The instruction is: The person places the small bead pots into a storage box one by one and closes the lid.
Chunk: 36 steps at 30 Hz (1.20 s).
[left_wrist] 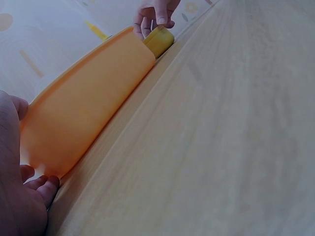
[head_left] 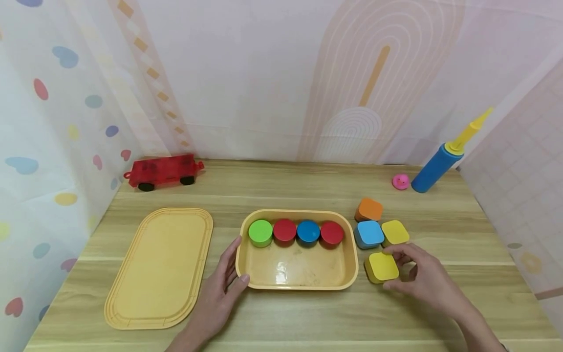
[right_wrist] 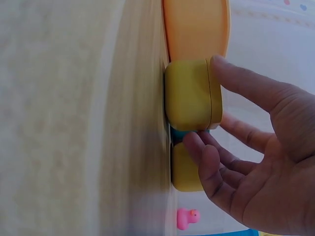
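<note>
A light-orange plastic bin [head_left: 303, 286] stands at the middle of the table. My left hand [head_left: 220, 286] grips its left end, thumb at the near corner and fingers along the side wall; in the left wrist view the fingertips press the bin [left_wrist: 88, 93] low down. Along its far wall sit a green round block [head_left: 261, 232], two red ones and a blue round block [head_left: 308, 232]. To the right, my right hand [head_left: 424, 276] pinches a yellow square block [head_left: 381, 267] between thumb and index finger. In the right wrist view that yellow block [right_wrist: 189, 93] sits at the tabletop, other fingers loosely bent.
Behind the pinched block stand a blue square block [head_left: 369, 233], another yellow one [head_left: 395, 232] and an orange one [head_left: 369, 209]. A flat light-orange lid [head_left: 160, 266] lies left. Farther back are a red toy wagon [head_left: 164, 171], a pink duck [head_left: 400, 182] and a blue hand pump [head_left: 437, 168].
</note>
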Available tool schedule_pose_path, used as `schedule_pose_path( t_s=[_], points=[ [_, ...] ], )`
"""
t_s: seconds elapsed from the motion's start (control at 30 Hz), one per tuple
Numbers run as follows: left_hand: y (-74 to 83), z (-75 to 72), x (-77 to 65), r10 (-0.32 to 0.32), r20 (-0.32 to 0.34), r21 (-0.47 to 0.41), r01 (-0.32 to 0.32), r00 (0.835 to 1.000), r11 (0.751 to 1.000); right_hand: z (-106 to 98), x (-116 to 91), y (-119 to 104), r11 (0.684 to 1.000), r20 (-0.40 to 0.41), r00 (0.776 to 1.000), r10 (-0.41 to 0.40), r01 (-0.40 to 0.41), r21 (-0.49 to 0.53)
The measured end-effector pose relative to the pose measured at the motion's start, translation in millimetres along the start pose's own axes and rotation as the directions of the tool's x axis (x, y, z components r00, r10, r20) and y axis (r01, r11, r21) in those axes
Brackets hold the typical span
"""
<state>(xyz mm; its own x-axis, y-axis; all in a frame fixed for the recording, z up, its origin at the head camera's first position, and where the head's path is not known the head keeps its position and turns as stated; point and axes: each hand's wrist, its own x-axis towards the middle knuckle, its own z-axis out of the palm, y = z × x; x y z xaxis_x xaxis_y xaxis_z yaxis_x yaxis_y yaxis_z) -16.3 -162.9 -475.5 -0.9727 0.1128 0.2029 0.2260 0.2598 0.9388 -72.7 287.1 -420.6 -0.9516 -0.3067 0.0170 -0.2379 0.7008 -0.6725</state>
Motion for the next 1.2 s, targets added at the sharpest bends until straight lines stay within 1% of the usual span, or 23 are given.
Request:
schedule_pose_path(
  t_s=[0.13, 0.23, 0.33, 0.43, 0.63, 0.8, 0.9, 1.07, 1.2],
  points=[
    [-1.1, 0.3, -0.4, -0.007, 0.001, -0.004, 0.007, 1.0, 1.0, -1.5, -0.4, 3.0, 1.0, 0.025, 0.999, -0.028, 0.028, -0.005],
    [-2.8, 0.5, -0.7, -0.012, 0.006, -0.007, 0.012, 1.0, 1.0, -2.6, -1.0, 5.8, 0.998, 0.026, 0.998, -0.06, 0.06, -0.003],
    [-3.7, 0.5, -0.6, -0.011, 0.007, -0.003, 0.011, 1.0, 1.0, -3.3, -2.0, 7.7, 0.997, 0.019, 0.997, -0.075, 0.075, 0.003],
    [-3.4, 0.4, -0.3, -0.008, 0.008, 0.002, 0.008, 1.0, 1.0, -4.1, -2.6, 8.4, 0.998, 0.027, 0.998, -0.064, 0.063, 0.016],
    [-0.6, 0.1, 0.4, -0.003, 0.005, -0.003, 0.003, 1.0, 1.0, -6.2, -2.2, 8.0, 0.996, 0.081, 0.997, -0.014, 0.007, 0.091],
    [0.2, 0.1, 0.7, 0.006, 0.0, -0.008, -0.006, 1.0, 1.0, -5.5, -2.0, 8.7, 0.992, 0.081, 0.996, -0.041, 0.031, 0.122],
    [-1.5, 0.2, 0.4, -0.001, 0.003, -0.01, 0.001, 1.0, 1.0, -5.1, -2.0, 8.7, 0.993, 0.079, 0.996, -0.043, 0.034, 0.115],
    [-4.2, 0.3, -0.3, -0.007, 0.005, -0.008, 0.007, 1.0, 1.0, -5.0, -2.0, 7.7, 0.997, 0.062, 0.998, -0.019, 0.014, 0.079],
    [-5.2, 0.5, -0.5, -0.002, 0.006, -0.009, 0.002, 1.0, 1.0, -6.8, -4.3, 6.8, 0.996, 0.039, 0.999, -0.001, -0.002, 0.086]
  ],
)
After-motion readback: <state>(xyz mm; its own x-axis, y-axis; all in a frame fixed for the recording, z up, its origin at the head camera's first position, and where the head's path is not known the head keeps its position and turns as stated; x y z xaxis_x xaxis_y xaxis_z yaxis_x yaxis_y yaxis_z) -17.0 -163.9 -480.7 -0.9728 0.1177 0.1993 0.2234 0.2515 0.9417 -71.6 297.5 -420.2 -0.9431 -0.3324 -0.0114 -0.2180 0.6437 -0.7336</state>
